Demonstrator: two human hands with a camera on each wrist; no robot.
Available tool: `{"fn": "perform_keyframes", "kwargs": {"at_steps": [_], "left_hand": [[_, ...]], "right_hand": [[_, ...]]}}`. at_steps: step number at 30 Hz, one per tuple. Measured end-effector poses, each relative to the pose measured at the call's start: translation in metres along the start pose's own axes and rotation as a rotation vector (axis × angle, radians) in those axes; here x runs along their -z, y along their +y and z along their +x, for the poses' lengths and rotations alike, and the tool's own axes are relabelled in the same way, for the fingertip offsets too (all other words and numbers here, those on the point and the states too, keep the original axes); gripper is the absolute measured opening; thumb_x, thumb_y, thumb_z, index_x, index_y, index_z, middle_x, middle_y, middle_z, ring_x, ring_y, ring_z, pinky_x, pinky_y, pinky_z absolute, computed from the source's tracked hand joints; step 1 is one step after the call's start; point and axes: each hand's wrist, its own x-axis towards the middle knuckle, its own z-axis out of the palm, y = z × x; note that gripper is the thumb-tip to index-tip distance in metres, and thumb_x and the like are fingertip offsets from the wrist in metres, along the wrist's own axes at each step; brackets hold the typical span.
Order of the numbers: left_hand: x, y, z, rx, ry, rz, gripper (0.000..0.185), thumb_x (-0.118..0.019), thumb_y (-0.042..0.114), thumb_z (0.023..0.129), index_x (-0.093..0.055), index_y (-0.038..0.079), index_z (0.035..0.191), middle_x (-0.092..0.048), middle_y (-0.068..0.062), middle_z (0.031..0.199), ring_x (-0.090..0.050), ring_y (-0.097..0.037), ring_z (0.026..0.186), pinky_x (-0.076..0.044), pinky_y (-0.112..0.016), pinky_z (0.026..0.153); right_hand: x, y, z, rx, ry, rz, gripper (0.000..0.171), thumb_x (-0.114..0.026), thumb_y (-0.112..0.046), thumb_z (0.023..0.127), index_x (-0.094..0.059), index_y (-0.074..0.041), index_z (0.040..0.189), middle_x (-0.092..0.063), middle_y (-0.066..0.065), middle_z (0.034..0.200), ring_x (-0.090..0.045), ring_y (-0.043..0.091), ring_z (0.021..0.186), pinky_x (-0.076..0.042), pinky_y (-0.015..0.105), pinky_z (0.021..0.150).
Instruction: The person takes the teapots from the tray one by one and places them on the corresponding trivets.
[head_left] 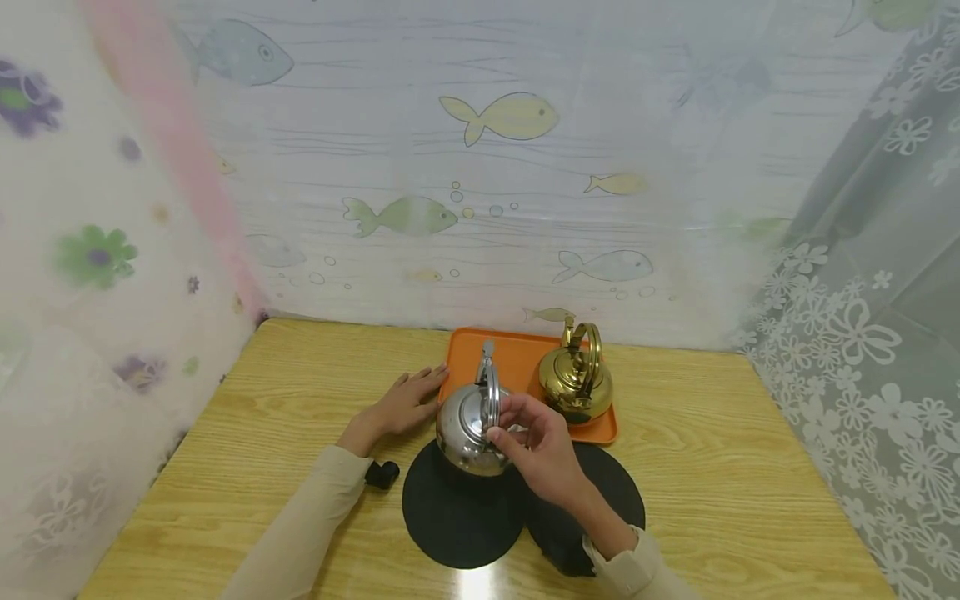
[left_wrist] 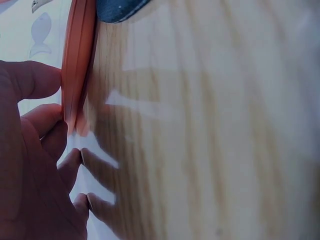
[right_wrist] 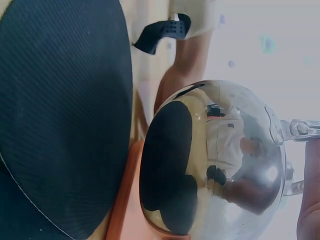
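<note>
My right hand (head_left: 547,454) grips the upright handle of a shiny silver kettle (head_left: 461,437). In the head view the kettle overlaps the near left corner of an orange tray (head_left: 517,358) and the edge of a black round mat. Seen from the right wrist, the silver kettle (right_wrist: 215,165) mirrors the mats, close over the tray. My left hand (head_left: 405,404) lies at the tray's left side with fingers extended. The left wrist view shows thumb and index fingertips touching the tray's outer rim (left_wrist: 77,60). A gold kettle (head_left: 573,383) stands on the tray's right side.
Two round black mats lie side by side in front of the tray, a left mat (head_left: 461,525) and a right mat (head_left: 615,483), partly under my right forearm. A wooden table (head_left: 720,467) carries everything. A fish-printed curtain (head_left: 405,150) hangs behind it.
</note>
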Motion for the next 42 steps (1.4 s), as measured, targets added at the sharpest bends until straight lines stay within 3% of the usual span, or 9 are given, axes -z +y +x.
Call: {"fn": "perform_keyframes", "kwargs": {"at_steps": [7,23,31,42], "left_hand": [[0.000,0.000,0.000,-0.004,0.001,-0.011,0.059,-0.050,0.025,0.106,-0.035,-0.002,0.157,-0.030,-0.022,0.163,-0.026,-0.051,0.148,-0.013,-0.074,0.115],[-0.001,-0.002,0.000,0.027,-0.010,-0.041,0.061,-0.050,0.024,0.105,-0.032,0.001,0.158,-0.027,-0.018,0.165,-0.022,-0.046,0.152,-0.009,-0.070,0.119],[-0.001,-0.002,0.000,-0.012,0.020,-0.039,0.060,-0.050,0.025,0.105,-0.036,-0.002,0.156,-0.031,-0.023,0.163,-0.027,-0.051,0.148,-0.012,-0.074,0.116],[-0.008,-0.010,0.002,0.004,0.023,-0.043,0.061,-0.051,0.027,0.105,-0.034,0.002,0.158,-0.029,-0.018,0.165,-0.025,-0.047,0.151,-0.010,-0.072,0.118]], "right_hand": [[-0.004,0.001,-0.007,-0.005,-0.008,0.005,0.019,-0.067,0.005,0.094,-0.060,0.010,0.110,-0.063,-0.007,0.095,-0.063,0.002,0.087,-0.059,0.023,0.070],[-0.013,0.002,-0.019,-0.011,-0.029,0.044,0.019,-0.067,0.006,0.093,-0.060,0.010,0.110,-0.064,-0.005,0.094,-0.064,0.002,0.087,-0.060,0.024,0.070],[-0.018,0.004,-0.025,-0.018,-0.032,0.038,0.018,-0.069,0.006,0.092,-0.062,0.007,0.109,-0.062,0.019,0.089,-0.064,0.003,0.087,-0.060,0.025,0.068],[-0.025,0.007,-0.030,-0.005,-0.044,0.050,0.019,-0.067,0.010,0.092,-0.062,0.008,0.110,-0.061,0.025,0.089,-0.064,0.003,0.088,-0.061,0.027,0.068]]}}
